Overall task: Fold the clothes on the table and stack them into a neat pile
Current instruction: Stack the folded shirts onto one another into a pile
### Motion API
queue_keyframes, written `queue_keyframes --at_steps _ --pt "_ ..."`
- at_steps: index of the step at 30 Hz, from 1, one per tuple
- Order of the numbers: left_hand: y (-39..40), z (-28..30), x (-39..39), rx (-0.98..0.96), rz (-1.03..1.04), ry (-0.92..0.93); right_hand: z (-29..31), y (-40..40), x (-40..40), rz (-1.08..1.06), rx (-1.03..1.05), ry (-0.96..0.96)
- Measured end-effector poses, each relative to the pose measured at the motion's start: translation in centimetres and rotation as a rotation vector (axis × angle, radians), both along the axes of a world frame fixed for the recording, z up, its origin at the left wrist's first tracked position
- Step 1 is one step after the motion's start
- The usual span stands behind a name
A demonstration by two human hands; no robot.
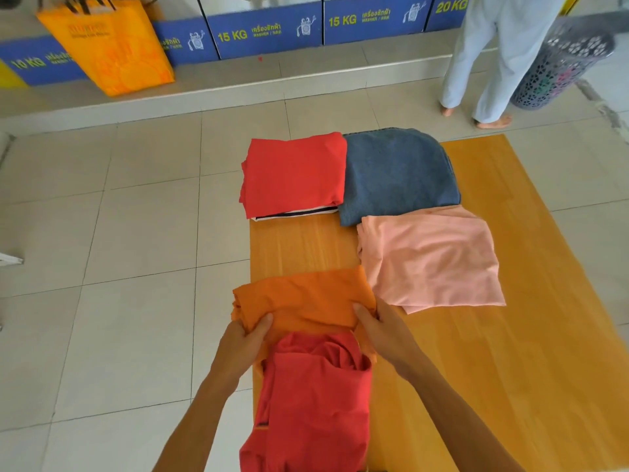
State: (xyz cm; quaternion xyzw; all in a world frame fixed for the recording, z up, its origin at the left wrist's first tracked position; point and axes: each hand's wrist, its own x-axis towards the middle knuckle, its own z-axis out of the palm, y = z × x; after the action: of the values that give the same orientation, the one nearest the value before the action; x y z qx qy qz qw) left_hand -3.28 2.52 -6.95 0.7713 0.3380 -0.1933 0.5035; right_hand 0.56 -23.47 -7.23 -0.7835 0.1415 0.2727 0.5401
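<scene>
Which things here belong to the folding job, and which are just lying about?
Job: orange garment, gripped by left hand and right hand; crumpled red garment; folded red garment; blue towel; pink garment; table.

Lying about: orange bag; laundry basket; person standing.

Folded red garment (294,172) at the table's (510,352) far left corner, atop a white, dark-striped piece (296,214). Folded blue denim (396,172) beside it along the far edge. Loosely folded pink cloth (430,258) mid-table, touching the denim. Orange garment (299,298) at the left edge, overhanging slightly. Crumpled red garment (313,403) at the near left edge, unfolded
</scene>
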Motion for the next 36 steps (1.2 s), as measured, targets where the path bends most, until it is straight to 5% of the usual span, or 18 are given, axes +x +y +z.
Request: queue_keyframes --at_steps 11,22,27,36 --pt "4.3 5.1 13.8 -0.006 0.051 -0.323 5.2 4.3 16.2 -0.045 -0.003 -0.395" --pt "6.3 5.6 30.8 0.076 0.040 -0.412 4.3 6.6 31.4 -0.134 -0.110 -0.371" --pt "6.5 -0.3 30.8 0.109 -0.034 -0.184 -0.7 6.8 31.8 -0.161 -0.260 -0.250" --pt "6.0 -0.6 26.5 0.216 0.106 -0.248 -0.4 6.1 30.3 -0.209 -0.191 -0.283"
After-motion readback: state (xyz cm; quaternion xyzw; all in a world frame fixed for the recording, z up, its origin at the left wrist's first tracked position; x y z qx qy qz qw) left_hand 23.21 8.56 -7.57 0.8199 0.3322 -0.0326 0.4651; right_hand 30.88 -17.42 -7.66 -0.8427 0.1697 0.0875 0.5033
